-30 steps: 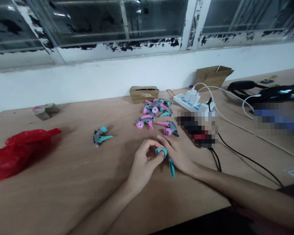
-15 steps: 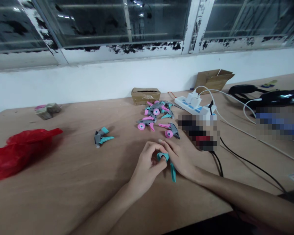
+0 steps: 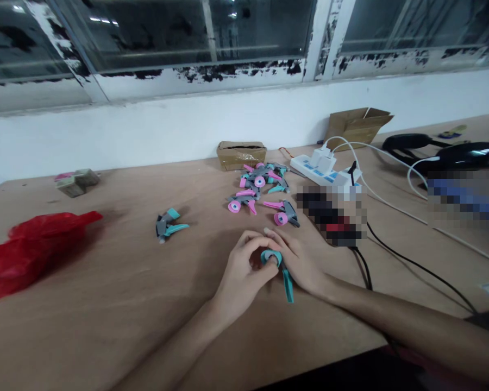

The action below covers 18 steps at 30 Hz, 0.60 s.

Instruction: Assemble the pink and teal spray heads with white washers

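Hardly anything has moved since the earlier frame: the view has shifted slightly, while both hands stay together at the near middle of the table (image 3: pixel 126 315). Between them is a teal sprayer (image 3: pixel 288 285), its lever slanting toward the near edge and its ring (image 3: pixel 264 256) facing up and left. The left hand (image 3: pixel 237 276) grips the ring, thumb tip at its mouth and the other fingers curled over the far side. The right hand (image 3: pixel 300 265) lies along the sprayer's right side, fingers reaching left to meet the other hand; whether they close on the body is hidden.

Done well, this step seems to want the thumb pressing squarely at the ring, the right hand acting as a steady wall, and the lever left free. A tilted push might twist the sprayer.

Farther off, at left, are the red bag (image 3: pixel 44 247) and, right of it, a loose sprayer (image 3: pixel 163 227). Beyond the hands lies a pink sprayer (image 3: pixel 287 212), then a heap of sprayers (image 3: pixel 255 184) before the small box (image 3: pixel 241 157). At far right are the power strip (image 3: pixel 309 167) and open box (image 3: pixel 348 129).
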Motion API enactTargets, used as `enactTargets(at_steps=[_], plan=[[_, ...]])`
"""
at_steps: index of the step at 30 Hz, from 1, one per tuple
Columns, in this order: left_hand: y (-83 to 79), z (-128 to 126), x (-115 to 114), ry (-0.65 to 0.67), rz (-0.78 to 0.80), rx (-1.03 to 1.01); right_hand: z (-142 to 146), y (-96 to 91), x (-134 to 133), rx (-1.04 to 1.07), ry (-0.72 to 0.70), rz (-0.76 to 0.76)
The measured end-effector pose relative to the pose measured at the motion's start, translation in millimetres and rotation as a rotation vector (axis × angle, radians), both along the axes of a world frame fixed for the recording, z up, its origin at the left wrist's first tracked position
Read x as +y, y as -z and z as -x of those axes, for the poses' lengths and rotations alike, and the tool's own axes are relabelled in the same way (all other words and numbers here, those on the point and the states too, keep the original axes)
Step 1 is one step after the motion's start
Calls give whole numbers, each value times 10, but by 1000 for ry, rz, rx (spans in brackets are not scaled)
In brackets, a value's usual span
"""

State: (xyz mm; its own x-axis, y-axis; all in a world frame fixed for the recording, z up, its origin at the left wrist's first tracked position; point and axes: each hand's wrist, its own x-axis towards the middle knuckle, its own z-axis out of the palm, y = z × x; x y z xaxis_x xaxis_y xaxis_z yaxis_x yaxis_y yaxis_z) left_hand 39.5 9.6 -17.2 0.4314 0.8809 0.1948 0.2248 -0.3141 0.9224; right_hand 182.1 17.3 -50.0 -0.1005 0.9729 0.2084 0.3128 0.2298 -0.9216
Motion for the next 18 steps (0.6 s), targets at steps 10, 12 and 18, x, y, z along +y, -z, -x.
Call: enactTargets(at_steps=[10, 12, 18], plan=[[-10, -58, -10, -30, 263, -164, 17, -14, -8, -82, 48, -5], [-33, -62, -3, -19, 337, -187, 18, -24, -16, -83, 48, -5], [-42, -33, 4, 25, 281, -169, 16, -55, -27, -70, 33, -1]])
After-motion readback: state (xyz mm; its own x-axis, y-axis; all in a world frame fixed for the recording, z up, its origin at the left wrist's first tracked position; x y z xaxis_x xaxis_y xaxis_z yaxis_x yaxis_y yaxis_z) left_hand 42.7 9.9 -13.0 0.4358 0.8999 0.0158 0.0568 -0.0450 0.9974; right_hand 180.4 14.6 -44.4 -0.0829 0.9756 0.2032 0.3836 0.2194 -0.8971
